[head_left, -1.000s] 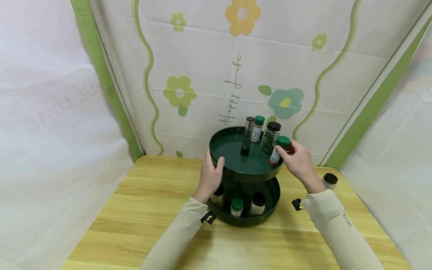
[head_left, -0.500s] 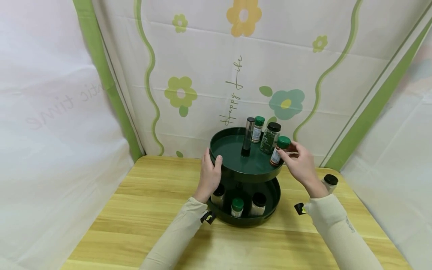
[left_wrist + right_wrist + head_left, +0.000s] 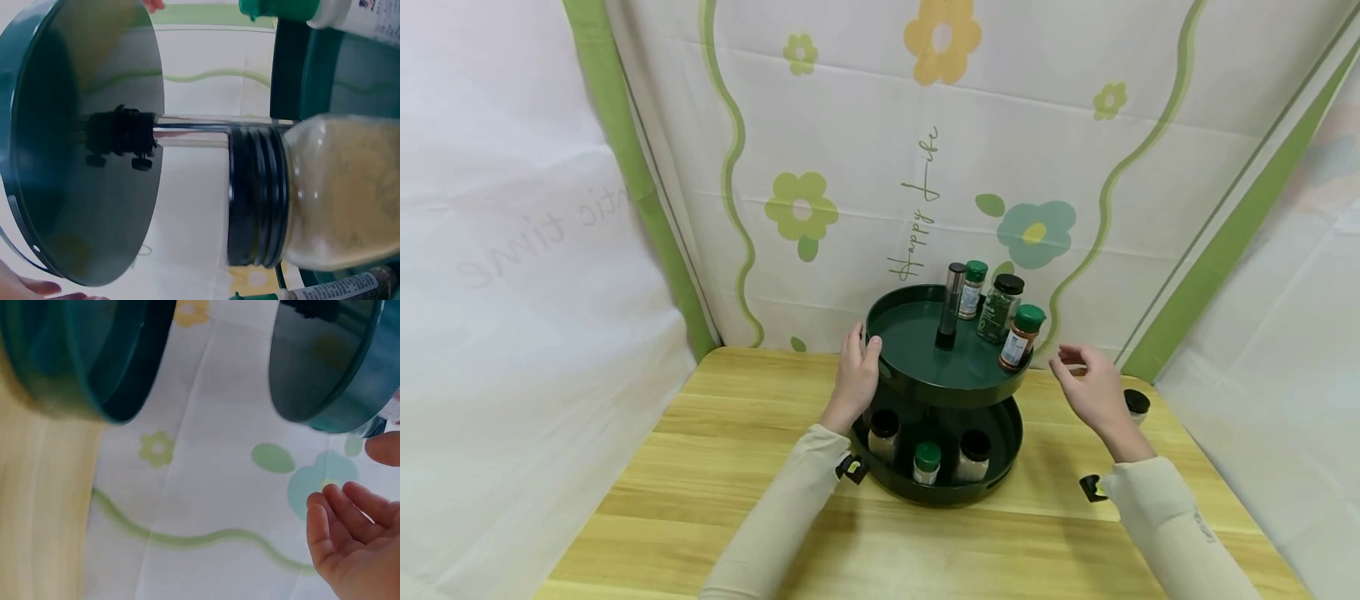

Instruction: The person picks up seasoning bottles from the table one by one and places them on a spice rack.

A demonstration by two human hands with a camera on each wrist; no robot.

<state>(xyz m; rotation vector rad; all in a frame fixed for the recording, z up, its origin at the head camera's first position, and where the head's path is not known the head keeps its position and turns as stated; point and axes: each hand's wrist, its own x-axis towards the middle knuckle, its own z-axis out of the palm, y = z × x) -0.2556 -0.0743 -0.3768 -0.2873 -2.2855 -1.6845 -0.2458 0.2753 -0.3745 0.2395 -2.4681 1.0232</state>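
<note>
A two-tier dark green turntable stands on the table. Its upper tray (image 3: 951, 393) carries a spice jar with a green cap and reddish contents (image 3: 1017, 347), a black-capped jar with green contents (image 3: 997, 312) and another green-capped jar (image 3: 971, 296). At the left rim is my left hand (image 3: 854, 372), fingers extended beside the tray; whether they touch it I cannot tell. My right hand (image 3: 1095, 393) is in the air right of the reddish jar, apart from it, fingers loosely bent around nothing. In the right wrist view, the same hand (image 3: 353, 540) shows its bare fingertips.
On the lower tray (image 3: 940, 495) stand black-capped jars, one at left (image 3: 883, 439) and one at right (image 3: 973, 458), with a green-capped jar (image 3: 927, 463) between. Another black-capped jar (image 3: 1137, 405) is behind my right wrist. A clear post (image 3: 952, 304) rises from the upper tray.
My right hand has let go of the reddish spice jar, which stays on the upper tray, and has drawn away right and toward me. My left hand has shifted slightly left.
</note>
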